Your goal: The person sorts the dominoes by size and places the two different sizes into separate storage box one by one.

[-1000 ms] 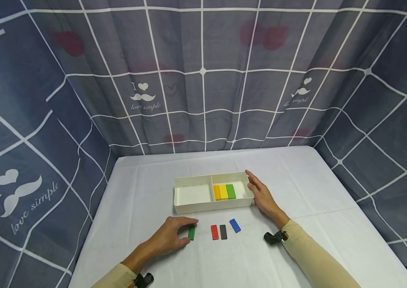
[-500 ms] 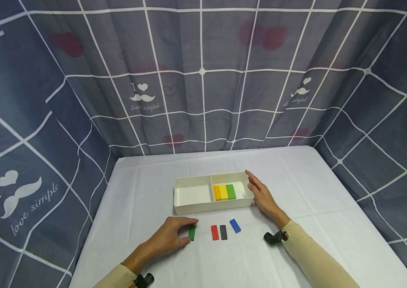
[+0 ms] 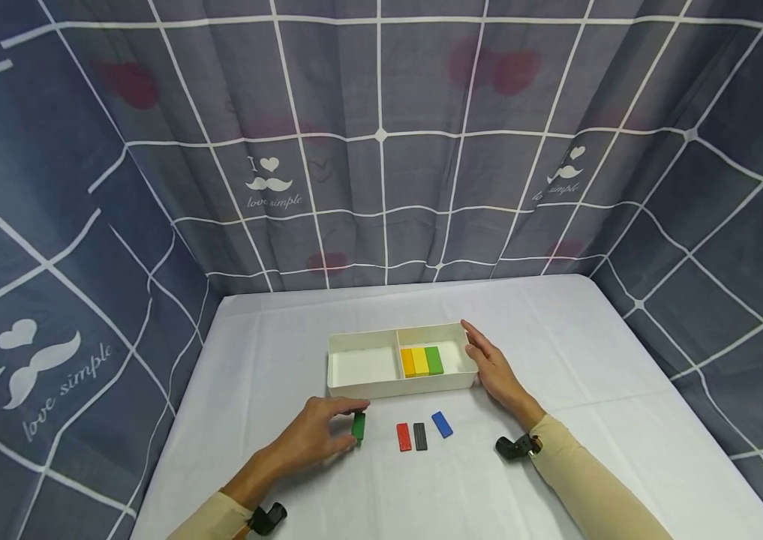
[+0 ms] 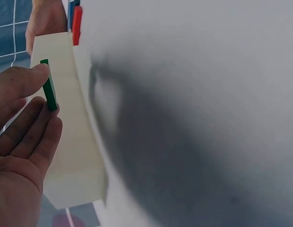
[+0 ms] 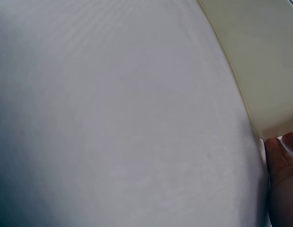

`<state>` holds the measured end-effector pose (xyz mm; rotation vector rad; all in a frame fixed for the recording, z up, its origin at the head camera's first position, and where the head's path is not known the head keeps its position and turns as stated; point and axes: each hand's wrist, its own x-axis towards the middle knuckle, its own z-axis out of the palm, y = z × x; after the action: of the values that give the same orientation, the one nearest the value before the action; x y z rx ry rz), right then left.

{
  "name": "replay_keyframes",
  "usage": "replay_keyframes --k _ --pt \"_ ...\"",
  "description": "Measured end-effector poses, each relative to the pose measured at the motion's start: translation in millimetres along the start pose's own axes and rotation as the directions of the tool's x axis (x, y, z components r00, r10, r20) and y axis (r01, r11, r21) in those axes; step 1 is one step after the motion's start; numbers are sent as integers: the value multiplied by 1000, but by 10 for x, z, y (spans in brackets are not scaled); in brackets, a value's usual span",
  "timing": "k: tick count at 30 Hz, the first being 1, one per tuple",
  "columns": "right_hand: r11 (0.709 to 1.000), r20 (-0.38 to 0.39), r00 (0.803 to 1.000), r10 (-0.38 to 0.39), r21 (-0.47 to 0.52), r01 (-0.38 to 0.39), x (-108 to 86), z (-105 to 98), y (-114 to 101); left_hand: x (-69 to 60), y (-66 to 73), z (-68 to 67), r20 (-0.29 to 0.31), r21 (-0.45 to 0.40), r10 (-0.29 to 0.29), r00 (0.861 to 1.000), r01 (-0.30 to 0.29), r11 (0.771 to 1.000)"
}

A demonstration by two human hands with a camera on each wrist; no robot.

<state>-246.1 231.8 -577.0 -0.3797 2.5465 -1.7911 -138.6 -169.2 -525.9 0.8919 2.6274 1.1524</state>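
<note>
Between thumb and fingers, my left hand (image 3: 307,435) pinches a small dark green rectangular block (image 3: 358,426), just in front of the white box. The left wrist view shows the same green block (image 4: 49,90) held on edge at its two ends. My right hand (image 3: 499,375) rests against the right end of the two-compartment box (image 3: 388,388), its fingers fairly straight along that wall. In the right compartment an orange block (image 3: 408,363), a yellow block (image 3: 420,361) and a light green block (image 3: 434,360) lie side by side. The left compartment holds nothing.
On the white tablecloth (image 3: 523,502), in front of the box, lie a red block (image 3: 404,437), a black block (image 3: 420,436) and a tilted blue block (image 3: 442,424). A grey checked curtain (image 3: 422,172) surrounds the table's back and sides.
My left hand has moved slightly forward toward the box, and the dark green block has come up off the table with it. The right hand and the box have stayed in place.
</note>
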Motion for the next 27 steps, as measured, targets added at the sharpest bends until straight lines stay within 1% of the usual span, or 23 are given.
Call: replay_keyframes --k 5,10,14,21,27 --pt "1000 4 1000 2 1 -2 -2 -5 9 59 70 -118 -31 25 35 999 -34 999" --pt "1000 12 1000 8 1 -8 -7 -7 10 121 161 -244 -52 26 44 998 -42 999" --pt "1000 7 1000 4 5 -4 -7 -8 2 170 210 -325 -75 52 60 995 -56 997" --pt "1000 5 1000 5 -3 -5 -6 -6 5 260 223 -412 -110 86 98 989 -89 992" --pt "1000 5 1000 7 -5 -7 -7 -3 1 340 211 -466 -121 110 100 988 -86 990"
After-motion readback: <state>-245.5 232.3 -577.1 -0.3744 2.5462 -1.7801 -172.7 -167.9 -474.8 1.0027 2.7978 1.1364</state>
